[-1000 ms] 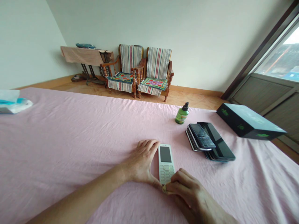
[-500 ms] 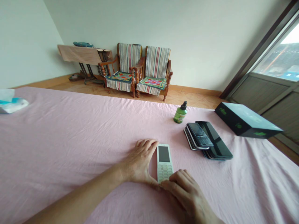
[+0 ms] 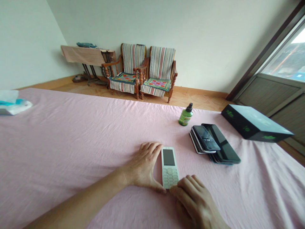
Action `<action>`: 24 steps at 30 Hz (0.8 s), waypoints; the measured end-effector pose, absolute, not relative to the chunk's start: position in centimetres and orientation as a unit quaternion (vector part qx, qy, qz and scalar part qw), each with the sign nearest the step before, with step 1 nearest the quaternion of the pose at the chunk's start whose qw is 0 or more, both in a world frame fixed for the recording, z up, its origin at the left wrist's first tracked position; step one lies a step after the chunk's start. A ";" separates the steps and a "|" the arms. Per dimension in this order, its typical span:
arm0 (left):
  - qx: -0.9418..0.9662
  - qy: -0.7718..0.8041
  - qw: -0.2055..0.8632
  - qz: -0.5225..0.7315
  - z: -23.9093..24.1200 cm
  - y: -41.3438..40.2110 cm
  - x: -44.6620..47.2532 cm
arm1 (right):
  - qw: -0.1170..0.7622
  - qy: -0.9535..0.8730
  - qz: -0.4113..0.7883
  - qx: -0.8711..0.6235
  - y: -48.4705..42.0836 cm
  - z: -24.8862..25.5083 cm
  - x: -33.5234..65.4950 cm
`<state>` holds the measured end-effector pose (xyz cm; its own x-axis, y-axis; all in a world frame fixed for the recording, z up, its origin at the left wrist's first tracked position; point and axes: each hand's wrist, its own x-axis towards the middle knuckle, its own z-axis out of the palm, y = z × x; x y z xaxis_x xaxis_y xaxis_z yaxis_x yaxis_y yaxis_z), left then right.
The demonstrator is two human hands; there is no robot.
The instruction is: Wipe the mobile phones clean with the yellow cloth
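Observation:
A white keypad mobile phone (image 3: 170, 171) lies face up on the pink cloth (image 3: 83, 136), its dark screen away from me. My left hand (image 3: 144, 167) spans its left side lengthwise, fingertips at the top corner and thumb at the bottom edge, steadying it between them. At the lower right corner of the phone, my right hand (image 3: 194, 197) is closed, with curled fingers and the fingertips near the bottom edge. What those fingers pinch, if anything, is hidden.
Right of the hands are stacked phones (image 3: 205, 140) and dark flat devices (image 3: 222, 144). Behind them stands a green spray bottle (image 3: 185, 116). A black box (image 3: 254, 124) sits far right, a tissue pack (image 3: 16, 106) far left. Two wooden chairs (image 3: 159, 70) stand beyond the cloth.
My right fingertips have slid a little right along the phone's bottom edge, uncovering more of the keypad. My left hand keeps its place on the phone. The view has shifted slightly.

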<state>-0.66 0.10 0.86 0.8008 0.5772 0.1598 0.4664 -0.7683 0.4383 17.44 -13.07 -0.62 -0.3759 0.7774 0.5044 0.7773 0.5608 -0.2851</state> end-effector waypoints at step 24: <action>0.918 0.301 0.208 0.154 0.0 0.1 -0.7 | 0.345 -0.786 0.004 -0.513 -12.7 -1.1 17.3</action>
